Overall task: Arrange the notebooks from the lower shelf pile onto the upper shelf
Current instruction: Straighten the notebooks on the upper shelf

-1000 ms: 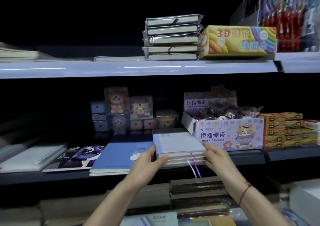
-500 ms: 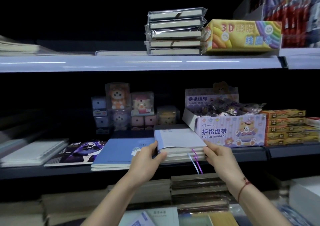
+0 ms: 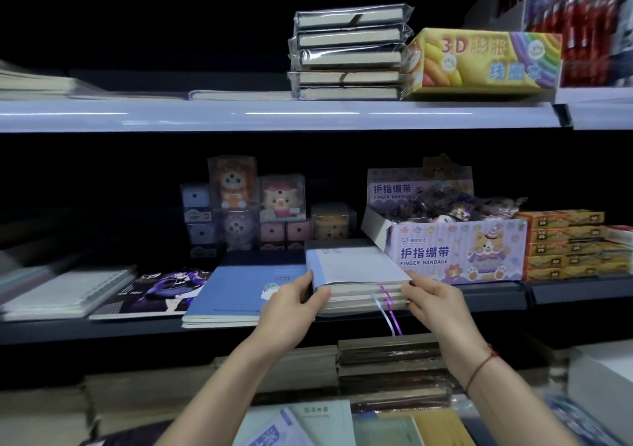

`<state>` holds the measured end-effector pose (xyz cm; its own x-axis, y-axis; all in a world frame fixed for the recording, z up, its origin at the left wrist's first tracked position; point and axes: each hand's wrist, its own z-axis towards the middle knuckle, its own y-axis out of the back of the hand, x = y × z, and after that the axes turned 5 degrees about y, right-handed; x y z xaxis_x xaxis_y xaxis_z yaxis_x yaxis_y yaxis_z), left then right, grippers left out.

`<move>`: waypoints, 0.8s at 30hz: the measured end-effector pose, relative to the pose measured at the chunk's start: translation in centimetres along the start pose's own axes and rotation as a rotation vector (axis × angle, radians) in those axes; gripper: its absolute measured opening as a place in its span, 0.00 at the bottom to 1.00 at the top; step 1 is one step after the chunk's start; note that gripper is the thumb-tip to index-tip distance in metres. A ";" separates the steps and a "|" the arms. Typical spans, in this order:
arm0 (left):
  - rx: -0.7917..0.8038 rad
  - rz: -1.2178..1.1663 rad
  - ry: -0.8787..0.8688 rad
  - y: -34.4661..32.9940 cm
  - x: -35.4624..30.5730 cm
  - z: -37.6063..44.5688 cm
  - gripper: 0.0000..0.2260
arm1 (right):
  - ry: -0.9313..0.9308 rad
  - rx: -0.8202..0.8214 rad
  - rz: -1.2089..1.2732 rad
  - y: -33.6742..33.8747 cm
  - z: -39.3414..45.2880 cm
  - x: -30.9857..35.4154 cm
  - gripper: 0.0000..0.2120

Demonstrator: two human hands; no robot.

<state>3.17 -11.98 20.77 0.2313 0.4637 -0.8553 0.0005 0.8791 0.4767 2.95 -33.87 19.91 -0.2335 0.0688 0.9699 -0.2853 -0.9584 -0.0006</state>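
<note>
A person stands facing dark shop shelving, both bare arms reaching forward to the middle shelf [image 3: 479,296]. There, a small pile of notebooks [image 3: 356,274] lies flat, its top cover pale with a light blue spine edge, and thin white and purple ribbon markers [image 3: 387,312] hang from its front over the shelf lip. The left hand [image 3: 291,305] grips the pile's near left corner, thumb on top of the cover and fingers curled against the side. The right hand [image 3: 435,300] pinches the near right corner, fingertips on the stacked page edges; a red string bracelet [image 3: 479,368] circles that wrist. The pile rests on the shelf, just beside a blue notebook [image 3: 239,289] on its left and touching a printed box labelled FINGER BANDAGE [image 3: 455,253] on its right.

On the white upper shelf [image 3: 274,116] above, a stack of five plastic-wrapped notebooks [image 3: 349,53] sits next to a yellow box marked 3D [image 3: 483,60], with a single thin notebook [image 3: 239,95] lying flat to the stack's left.

Behind the pile stand small clear boxes holding cartoon figures [image 3: 233,188]. Further left on the middle shelf lie a dark purple illustrated book [image 3: 161,289] and a spiral-bound pad [image 3: 68,291]. Orange boxes [image 3: 565,243] are stacked at the far right
</note>
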 end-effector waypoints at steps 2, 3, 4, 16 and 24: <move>0.014 -0.034 0.006 0.0 -0.2 -0.3 0.23 | 0.010 -0.003 0.014 -0.2 -0.3 0.1 0.21; 0.023 -0.059 0.010 0.0 -0.1 -0.4 0.25 | 0.021 -0.010 0.020 -0.3 -0.6 0.2 0.21; 0.029 -0.091 0.012 0.0 -0.1 -0.5 0.29 | 0.036 -0.026 0.027 -0.4 -0.9 0.3 0.21; -0.113 -0.419 -0.120 1.0 -0.7 -3.8 0.28 | 0.314 -0.233 0.180 -3.2 -4.6 2.7 0.23; -0.373 -0.731 -0.082 3.8 2.3 -7.0 0.14 | 0.268 -0.157 0.499 -7.0 -6.5 2.1 0.19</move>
<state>-3.13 -6.75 19.19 0.3677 -0.2363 -0.8994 -0.1413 0.9417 -0.3052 -1.61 -25.25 20.38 -0.5962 -0.2927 0.7476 -0.2097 -0.8420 -0.4970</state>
